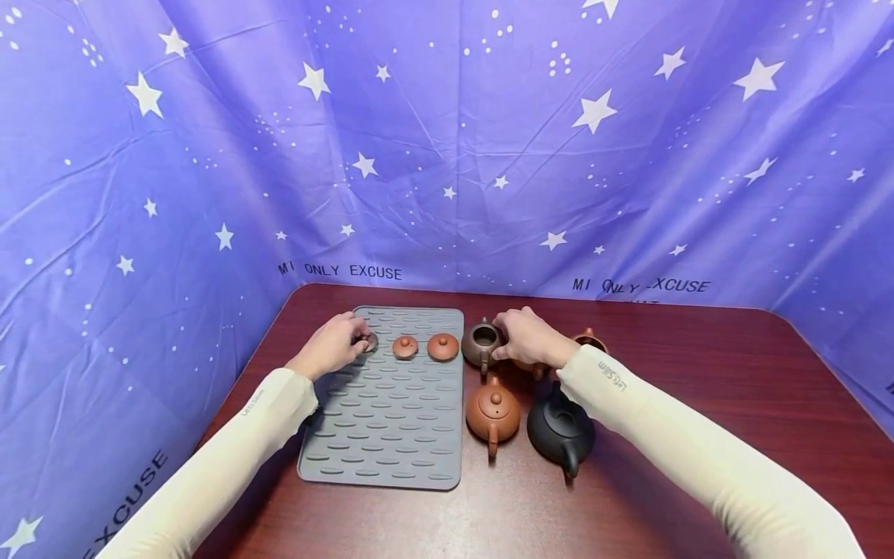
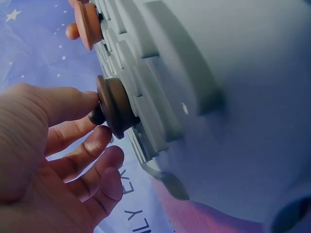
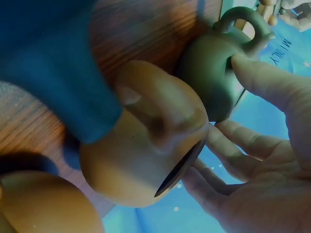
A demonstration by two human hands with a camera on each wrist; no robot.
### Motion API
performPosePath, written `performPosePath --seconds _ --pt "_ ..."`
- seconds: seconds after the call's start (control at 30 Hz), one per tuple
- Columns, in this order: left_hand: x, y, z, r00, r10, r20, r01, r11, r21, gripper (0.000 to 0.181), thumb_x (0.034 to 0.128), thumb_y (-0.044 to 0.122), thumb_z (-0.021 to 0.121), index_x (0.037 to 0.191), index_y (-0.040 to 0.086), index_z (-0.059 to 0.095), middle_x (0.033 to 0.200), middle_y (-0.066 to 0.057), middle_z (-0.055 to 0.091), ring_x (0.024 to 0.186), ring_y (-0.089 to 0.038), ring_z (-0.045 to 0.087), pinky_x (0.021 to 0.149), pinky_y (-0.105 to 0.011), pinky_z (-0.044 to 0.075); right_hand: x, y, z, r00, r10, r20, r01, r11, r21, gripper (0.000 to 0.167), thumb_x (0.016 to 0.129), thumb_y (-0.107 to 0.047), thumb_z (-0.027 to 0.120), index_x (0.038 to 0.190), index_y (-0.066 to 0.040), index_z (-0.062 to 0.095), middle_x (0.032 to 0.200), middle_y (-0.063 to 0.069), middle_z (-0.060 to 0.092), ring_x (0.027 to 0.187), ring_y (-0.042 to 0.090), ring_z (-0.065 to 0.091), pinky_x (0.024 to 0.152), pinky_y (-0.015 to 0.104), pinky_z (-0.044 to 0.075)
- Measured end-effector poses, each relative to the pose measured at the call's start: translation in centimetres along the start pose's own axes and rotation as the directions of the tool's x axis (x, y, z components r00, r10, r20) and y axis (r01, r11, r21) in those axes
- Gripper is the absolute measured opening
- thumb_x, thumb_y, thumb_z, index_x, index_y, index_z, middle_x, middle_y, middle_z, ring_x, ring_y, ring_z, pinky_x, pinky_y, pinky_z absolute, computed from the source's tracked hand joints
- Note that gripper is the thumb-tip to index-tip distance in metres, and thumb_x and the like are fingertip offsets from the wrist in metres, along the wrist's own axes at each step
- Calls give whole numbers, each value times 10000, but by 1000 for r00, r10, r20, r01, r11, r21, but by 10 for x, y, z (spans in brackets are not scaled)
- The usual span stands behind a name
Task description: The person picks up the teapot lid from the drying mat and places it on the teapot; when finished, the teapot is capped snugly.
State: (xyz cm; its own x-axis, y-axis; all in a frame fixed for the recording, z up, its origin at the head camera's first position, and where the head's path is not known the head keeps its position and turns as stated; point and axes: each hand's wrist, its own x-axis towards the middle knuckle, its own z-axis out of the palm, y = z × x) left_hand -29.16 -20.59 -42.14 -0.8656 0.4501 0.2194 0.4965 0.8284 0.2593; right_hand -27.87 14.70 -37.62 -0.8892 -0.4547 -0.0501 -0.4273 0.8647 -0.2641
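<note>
My left hand [image 1: 331,344] is at the mat's far left part. Its thumb and forefinger pinch the knob of a small dark brown teapot lid [image 2: 116,107], which sits on the grey ridged mat [image 1: 391,458]. Two orange-brown lids [image 1: 405,347] lie knob-up to its right. On the table just beyond the mat's right edge stands a dark brown teapot [image 1: 473,351] with its top open. My right hand [image 1: 528,335] grips this pot from the right, thumb near its handle and fingers on the far side. An orange-brown open teapot [image 3: 126,165] is right beside those fingers.
Nearer me stand a lidded orange-brown teapot [image 1: 493,419] and a black teapot [image 1: 561,435], handles toward me. Another orange-brown teapot [image 1: 590,338] shows partly behind my right forearm. A purple star-patterned cloth [image 1: 447,155] hangs behind the dark red table [image 1: 698,349].
</note>
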Motion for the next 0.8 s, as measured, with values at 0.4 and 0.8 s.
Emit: performPosePath --seconds 0.4,0.8 --pt "3 2 1 1000 -6 -21 6 1000 -2 75 831 59 686 888 38 642 842 -44 570 814 -215 552 758 -381 472 2 3 0 999 28 24 -27 999 -17 515 771 -289 789 1155 6 613 1058 127 634 1026 348 503 880 427 410" --pt "35 73 -4 972 202 -122 -202 979 10 76 861 86 682 928 64 655 895 -24 579 874 -193 532 787 -345 452 4 7 -1 999 20 37 -19 1000 -13 509 766 -317 790 1139 -17 616 927 67 630 956 313 549 842 412 435"
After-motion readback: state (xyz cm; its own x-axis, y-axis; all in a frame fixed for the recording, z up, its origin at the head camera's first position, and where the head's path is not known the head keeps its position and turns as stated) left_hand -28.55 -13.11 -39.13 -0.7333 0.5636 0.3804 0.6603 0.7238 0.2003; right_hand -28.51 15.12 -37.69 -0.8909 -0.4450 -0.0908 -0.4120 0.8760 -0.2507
